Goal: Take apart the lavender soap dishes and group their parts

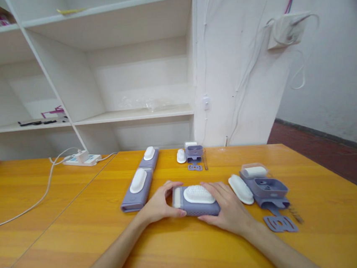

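"Head view: where is the purple case [203, 210], and how is it held?"

"On or just over the table [95, 226]. Its left end is spanned by the left hand [162, 201], its right end by the right hand [231, 207]; fingers are parted by the case's depth and pressed to its sides."

"Why 2 hands?"

"Steadiness, presumably. The white brush [198, 194] is faced upward; the purple tray [272, 193] is set apart, likely for elbow room."
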Available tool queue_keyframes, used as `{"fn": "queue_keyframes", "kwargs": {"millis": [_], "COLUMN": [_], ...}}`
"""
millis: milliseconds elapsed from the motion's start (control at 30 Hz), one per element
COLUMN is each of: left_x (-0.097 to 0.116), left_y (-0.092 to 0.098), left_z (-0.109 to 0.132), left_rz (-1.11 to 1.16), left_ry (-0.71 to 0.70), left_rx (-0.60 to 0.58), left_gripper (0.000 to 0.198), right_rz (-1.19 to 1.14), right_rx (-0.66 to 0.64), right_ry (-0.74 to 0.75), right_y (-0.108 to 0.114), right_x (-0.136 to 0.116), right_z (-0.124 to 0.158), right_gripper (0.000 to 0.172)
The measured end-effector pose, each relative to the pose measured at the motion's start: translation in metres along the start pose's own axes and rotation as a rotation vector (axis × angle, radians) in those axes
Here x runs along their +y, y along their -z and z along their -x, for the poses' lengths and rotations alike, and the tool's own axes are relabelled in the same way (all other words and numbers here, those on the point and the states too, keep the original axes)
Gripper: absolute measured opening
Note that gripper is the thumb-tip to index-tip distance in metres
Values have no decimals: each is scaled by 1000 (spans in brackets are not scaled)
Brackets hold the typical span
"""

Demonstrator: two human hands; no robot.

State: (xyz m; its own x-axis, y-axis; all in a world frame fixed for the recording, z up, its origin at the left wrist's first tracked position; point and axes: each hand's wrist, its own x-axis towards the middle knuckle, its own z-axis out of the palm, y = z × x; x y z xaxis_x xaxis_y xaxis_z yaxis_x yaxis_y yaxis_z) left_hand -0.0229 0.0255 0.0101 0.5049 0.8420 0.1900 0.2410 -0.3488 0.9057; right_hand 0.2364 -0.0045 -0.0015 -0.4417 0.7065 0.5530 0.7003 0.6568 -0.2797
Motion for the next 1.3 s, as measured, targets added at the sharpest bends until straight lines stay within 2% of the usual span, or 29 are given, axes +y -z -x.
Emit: {"fn": "queue_keyframes", "kwargs": {"millis": [167,467,667,800,933,1033,1200,1300], "left_x": [1,-4,-7,-14,-23,-27,-31,-32], "left_y": [-2,-3,-4,-9,-11,-12,-11,-11], "left_z": [0,0,0,-5,-8,-8,-7,-7], "left_rz": [26,186,329,270,298,201,-213,-313], "left_ry": [6,33,48,50,35,37,42,61], "left_rx": [44,66,304,381,466,441,385,388], "left_gripper": [74,74,59,64,76,79,74,77], "right_rz": [-28,-18,61,85,67,45,20,18], "right_rx": [16,44,174,253,273,272,256,248], "right_ry": [-18,-45,-123,-141,-176,-171,-103,-81], "right_y": [1,1,1,-1,-1,0,1,2], "right_x": [-3,-3,5,8,8,7,7,7], "right_z": [0,-1,0,1,1,2,4,4], "right_gripper": [76,76,71,73,72,73,75,75]}}
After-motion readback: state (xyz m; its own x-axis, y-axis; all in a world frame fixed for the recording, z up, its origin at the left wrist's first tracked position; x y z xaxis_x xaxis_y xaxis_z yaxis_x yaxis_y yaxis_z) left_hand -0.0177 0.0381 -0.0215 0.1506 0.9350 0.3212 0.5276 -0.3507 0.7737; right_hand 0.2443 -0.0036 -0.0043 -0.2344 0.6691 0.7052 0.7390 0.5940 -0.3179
